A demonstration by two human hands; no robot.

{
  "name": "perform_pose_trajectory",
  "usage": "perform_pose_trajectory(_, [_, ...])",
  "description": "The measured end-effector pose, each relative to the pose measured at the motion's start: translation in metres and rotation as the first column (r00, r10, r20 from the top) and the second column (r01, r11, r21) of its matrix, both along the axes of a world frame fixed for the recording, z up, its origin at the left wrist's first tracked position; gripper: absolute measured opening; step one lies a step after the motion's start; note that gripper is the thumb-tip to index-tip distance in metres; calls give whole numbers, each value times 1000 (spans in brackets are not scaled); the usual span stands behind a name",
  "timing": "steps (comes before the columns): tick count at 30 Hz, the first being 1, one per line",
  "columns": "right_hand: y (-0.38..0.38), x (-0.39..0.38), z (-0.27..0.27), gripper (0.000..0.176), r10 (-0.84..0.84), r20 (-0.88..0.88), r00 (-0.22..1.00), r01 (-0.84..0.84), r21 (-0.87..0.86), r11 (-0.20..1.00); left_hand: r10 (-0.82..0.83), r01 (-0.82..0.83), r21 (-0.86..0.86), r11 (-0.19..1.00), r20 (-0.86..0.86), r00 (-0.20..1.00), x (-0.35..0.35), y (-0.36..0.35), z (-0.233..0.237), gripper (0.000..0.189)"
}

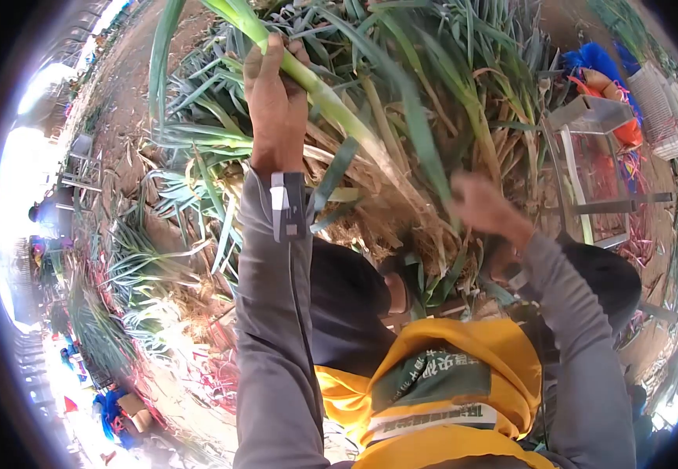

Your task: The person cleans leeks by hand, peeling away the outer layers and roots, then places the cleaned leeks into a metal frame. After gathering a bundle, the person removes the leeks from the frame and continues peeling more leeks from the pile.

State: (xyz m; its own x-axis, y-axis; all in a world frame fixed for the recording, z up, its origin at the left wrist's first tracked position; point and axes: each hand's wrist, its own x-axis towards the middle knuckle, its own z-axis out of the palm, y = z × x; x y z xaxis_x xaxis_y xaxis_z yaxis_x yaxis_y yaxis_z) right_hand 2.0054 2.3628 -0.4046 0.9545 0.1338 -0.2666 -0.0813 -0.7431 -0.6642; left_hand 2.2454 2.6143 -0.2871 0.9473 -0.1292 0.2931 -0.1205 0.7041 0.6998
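Observation:
My left hand [276, 105] is closed around the upper stem of a large green onion [343, 113], just below where the leaves fan out. The stalk slants down to the right, and its pale, root end lies in front of my knees. Beside that lower end is my right hand [486, 205], blurred by motion, with its fingers curled at the tip of a long green leaf [419, 125]. That leaf is smeared too. Beyond both hands spreads a thick heap of green onions [483, 47], leaves pointing away from me, with dry husks and roots among them.
On the right stands a metal frame [589, 207], with blue and orange bags [616, 86] and a pale crate [658, 109] behind it. More onions [100, 324] and plant scraps lie on the bare ground to the left. My bent knees [354, 293] bound the near side.

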Motion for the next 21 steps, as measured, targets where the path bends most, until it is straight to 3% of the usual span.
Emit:
perform_pose_trajectory(1, [-6,-22,-44,36,179,-114,977,-206,-303,931,0,0,-4,1000,3,1000,-3,0,3,16])
perform_pose_trajectory(3, [14,-34,-35,40,167,-198,966,-220,-286,932,-35,35,-13,999,-30,999,-11,-2,9,14])
perform_pose_trajectory(4, [26,-32,-28,41,4,-63,998,-16,-186,982,-65,63,-20,998,-87,994,-15,-3,10,14])
perform_pose_trajectory(5, [38,-18,1,38,-82,212,974,90,-24,996,-101,99,-45,994,-55,993,-16,-7,9,19])
perform_pose_trajectory(6, [48,6,31,35,-220,460,860,163,161,973,-116,113,-45,993,-70,991,-22,-10,2,19])
perform_pose_trajectory(8, [60,56,71,37,-207,750,628,98,188,977,-73,79,34,996,-140,987,-21,-24,2,25])
perform_pose_trajectory(10, [74,91,95,30,-98,862,498,25,98,995,-76,73,-23,997,-156,985,-32,-36,3,31])
perform_pose_trajectory(14, [87,107,91,20,-19,858,513,73,-22,997,-58,51,-49,997,-156,986,-37,-39,-6,35])
perform_pose_trajectory(16, [87,108,91,15,-94,763,640,179,-29,983,-13,1,-68,998,-169,986,-35,-41,-10,38])
perform_pose_trajectory(17, [82,112,92,13,-78,747,661,139,-20,990,4,-15,-54,998,-196,981,-36,-43,-8,40])
perform_pose_trajectory(21, [69,106,91,12,89,789,609,81,-173,982,11,-12,-5,1000,-207,978,-42,-49,-7,38])
